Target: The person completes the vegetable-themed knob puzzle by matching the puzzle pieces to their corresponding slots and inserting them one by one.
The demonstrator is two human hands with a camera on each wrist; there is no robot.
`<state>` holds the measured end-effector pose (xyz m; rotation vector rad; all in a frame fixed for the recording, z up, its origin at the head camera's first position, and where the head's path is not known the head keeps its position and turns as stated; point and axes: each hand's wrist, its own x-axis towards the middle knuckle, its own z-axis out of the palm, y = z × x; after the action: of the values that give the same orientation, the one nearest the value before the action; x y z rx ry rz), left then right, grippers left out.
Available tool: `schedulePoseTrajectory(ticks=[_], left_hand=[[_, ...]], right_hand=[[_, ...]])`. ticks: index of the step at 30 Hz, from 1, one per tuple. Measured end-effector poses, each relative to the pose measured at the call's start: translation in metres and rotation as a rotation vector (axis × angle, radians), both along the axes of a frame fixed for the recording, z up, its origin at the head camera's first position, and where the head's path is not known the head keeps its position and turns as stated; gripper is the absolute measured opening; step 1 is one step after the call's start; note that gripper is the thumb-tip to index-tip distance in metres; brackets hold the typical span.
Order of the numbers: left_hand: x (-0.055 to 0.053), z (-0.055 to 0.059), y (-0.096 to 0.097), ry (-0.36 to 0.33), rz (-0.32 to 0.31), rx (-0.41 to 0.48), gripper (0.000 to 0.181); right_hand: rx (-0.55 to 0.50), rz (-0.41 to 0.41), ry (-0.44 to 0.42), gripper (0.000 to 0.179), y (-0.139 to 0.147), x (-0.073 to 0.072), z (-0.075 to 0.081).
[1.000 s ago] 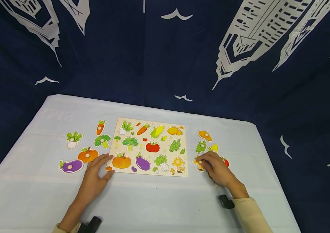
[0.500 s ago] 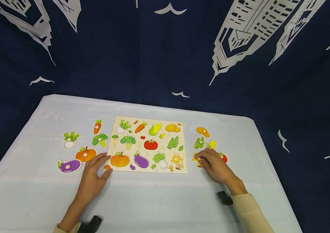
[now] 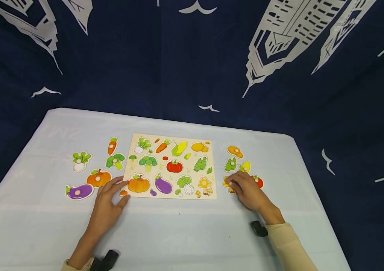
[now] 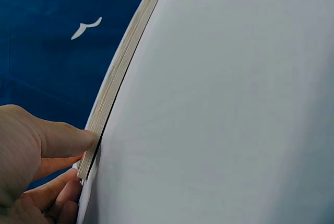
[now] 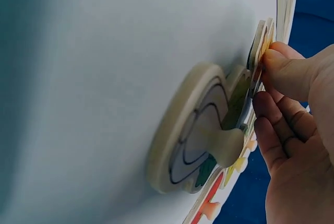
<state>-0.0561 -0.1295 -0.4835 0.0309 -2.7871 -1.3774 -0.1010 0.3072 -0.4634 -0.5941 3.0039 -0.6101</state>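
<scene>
A wooden vegetable puzzle board (image 3: 179,192) lies mid-table. My left hand (image 3: 106,210) holds its near left corner, with the thumb (image 4: 75,139) against the front edge and fingers at the left side. To the right of the board, my right hand (image 3: 251,192) pinches the mushroom puzzle piece (image 3: 231,191) between thumb and forefinger, low over the table. In the right wrist view, a white-and-green leafy vegetable piece (image 5: 195,127) with a round knob lies under that hand; the hand mostly hides it in the head view.
Knobbed pieces flank the board. At left lie turnip (image 3: 81,162), carrot (image 3: 112,146), broccoli (image 3: 115,161), pumpkin (image 3: 98,178) and eggplant (image 3: 80,192). At right are potato (image 3: 234,151), asparagus (image 3: 230,164), corn (image 3: 245,166) and tomato (image 3: 257,181). A dark cloth (image 3: 178,75) hangs behind the table.
The head view has shifted slightly, so the whole scene sits a little further up and left. Both hands keep their places at the board's corner and the mushroom piece.
</scene>
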Motion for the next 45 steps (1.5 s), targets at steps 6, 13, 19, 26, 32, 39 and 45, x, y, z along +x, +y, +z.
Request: schedulePoseTrajectory(ticks=[6,13,19,26,32,39,45], left_hand=[[0.0,0.001,0.0,-0.008,0.005,0.004,0.048],[0.0,0.001,-0.001,-0.009,0.001,0.003,0.051],[0.0,0.001,-0.002,-0.007,-0.005,0.006,0.051],[0.001,0.002,-0.004,-0.024,-0.015,0.014,0.052],[0.001,0.002,-0.003,-0.019,-0.017,0.019,0.052],[0.001,0.001,-0.004,-0.036,-0.014,0.002,0.052],[0.001,0.0,-0.004,-0.013,-0.009,0.014,0.052]], right_hand=[[-0.003,-0.005,0.007,0.014,-0.001,0.0,0.004],[-0.008,-0.011,0.005,0.015,-0.004,0.002,0.009],[-0.017,0.003,-0.008,0.013,-0.008,0.003,0.011],[-0.01,-0.009,-0.024,0.016,-0.014,0.004,0.012],[-0.014,-0.001,-0.013,0.017,-0.019,0.004,0.013],[-0.007,0.05,0.012,0.016,-0.027,0.004,0.011],[-0.003,0.07,0.032,0.015,-0.033,0.002,0.012]])
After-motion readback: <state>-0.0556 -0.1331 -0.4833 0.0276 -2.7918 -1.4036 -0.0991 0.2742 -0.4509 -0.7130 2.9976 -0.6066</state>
